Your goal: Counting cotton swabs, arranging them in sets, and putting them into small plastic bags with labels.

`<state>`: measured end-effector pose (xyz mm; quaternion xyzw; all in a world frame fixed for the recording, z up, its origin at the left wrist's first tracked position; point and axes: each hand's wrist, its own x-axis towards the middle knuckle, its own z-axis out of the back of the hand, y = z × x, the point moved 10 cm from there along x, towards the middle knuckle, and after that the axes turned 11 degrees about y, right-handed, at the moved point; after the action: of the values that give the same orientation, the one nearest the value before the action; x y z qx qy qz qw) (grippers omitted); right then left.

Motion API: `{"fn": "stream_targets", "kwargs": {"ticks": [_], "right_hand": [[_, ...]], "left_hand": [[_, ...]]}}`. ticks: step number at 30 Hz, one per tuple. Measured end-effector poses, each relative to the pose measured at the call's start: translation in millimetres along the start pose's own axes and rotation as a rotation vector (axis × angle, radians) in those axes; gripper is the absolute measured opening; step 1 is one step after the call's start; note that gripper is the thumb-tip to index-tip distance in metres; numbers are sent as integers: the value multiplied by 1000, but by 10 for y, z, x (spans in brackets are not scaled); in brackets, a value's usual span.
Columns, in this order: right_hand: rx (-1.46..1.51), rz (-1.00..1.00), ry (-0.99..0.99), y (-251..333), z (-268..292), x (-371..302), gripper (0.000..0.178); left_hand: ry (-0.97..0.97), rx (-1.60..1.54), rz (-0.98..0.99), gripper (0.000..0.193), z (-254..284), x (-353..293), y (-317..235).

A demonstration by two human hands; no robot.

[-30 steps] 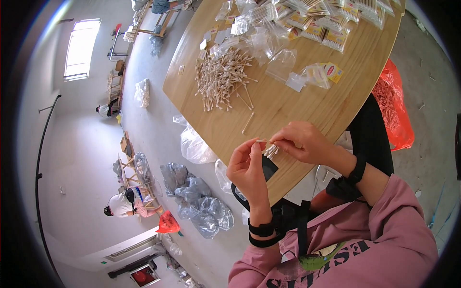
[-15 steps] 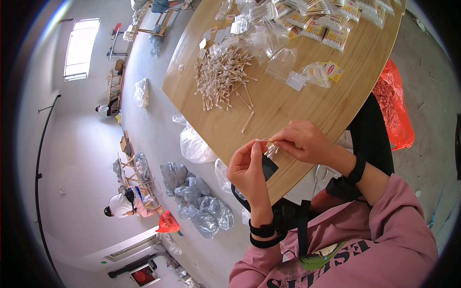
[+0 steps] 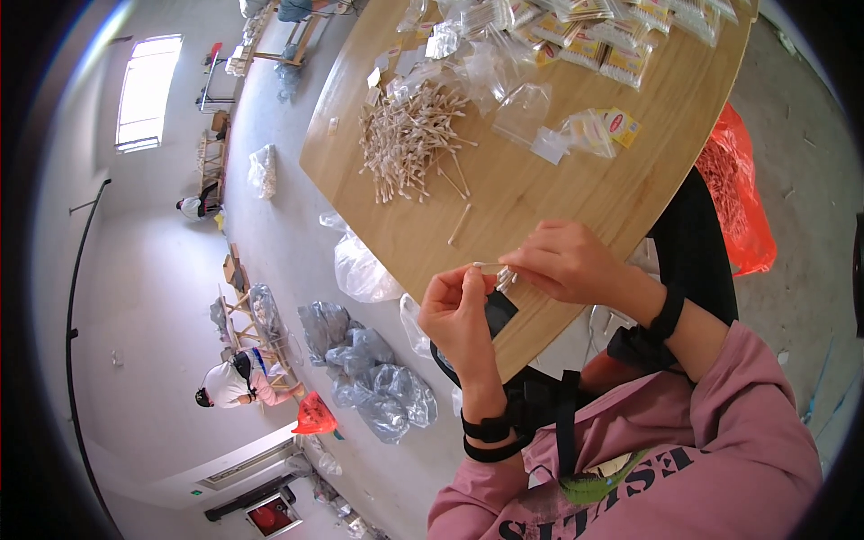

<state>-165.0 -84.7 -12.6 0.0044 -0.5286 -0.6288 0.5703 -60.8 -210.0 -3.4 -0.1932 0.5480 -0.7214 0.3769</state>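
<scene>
Near the table's close edge, my left hand (image 3: 461, 315) pinches one end of a cotton swab (image 3: 489, 265) between thumb and fingertips. My right hand (image 3: 569, 261) grips the other end, so the swab spans the small gap between the two hands. Just beneath the right fingers show the white tips of several more swabs (image 3: 506, 281); whether they lie on the wood or are held, I cannot tell. One loose swab (image 3: 460, 225) rests on the table (image 3: 558, 193) beyond my hands. Farther off is a large heap of cotton swabs (image 3: 409, 144).
Clear plastic bags (image 3: 522, 112), a small bag with a yellow card (image 3: 589, 133) and filled swab packs (image 3: 625, 65) cover the far side. A red bag (image 3: 742, 198) stands right of the table. Grey plastic bags (image 3: 382, 387) lie on the floor at left. Two people work at distant tables.
The swab between my hands now lies more level, and my hands have shifted slightly left. The table and its contents appear a little higher and to the left in the picture.
</scene>
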Motion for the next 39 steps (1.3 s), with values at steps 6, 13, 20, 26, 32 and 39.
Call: {"fn": "stream_targets", "kwargs": {"ticks": [6, 13, 20, 26, 32, 39], "right_hand": [[-12, -11, 11, -74, -14, -1, 22], [-13, 18, 19, -51, -58, 2, 20], [70, -17, -56, -98, -52, -30, 13], [144, -105, -44, -203, -34, -22, 12], [549, -298, 59, -461, -219, -59, 7], [1173, -535, 164, -568, -404, -129, 15]], "left_hand": [[10, 21, 37, 11, -20, 48, -17], [23, 67, 32, 11, -4, 81, -25], [13, 28, 21, 9, -54, 50, 63], [34, 72, 31, 9, -78, 17, 114], [90, 49, 47, 12, -93, -28, 79], [696, 396, 329, 8, -425, -300, 234]]}}
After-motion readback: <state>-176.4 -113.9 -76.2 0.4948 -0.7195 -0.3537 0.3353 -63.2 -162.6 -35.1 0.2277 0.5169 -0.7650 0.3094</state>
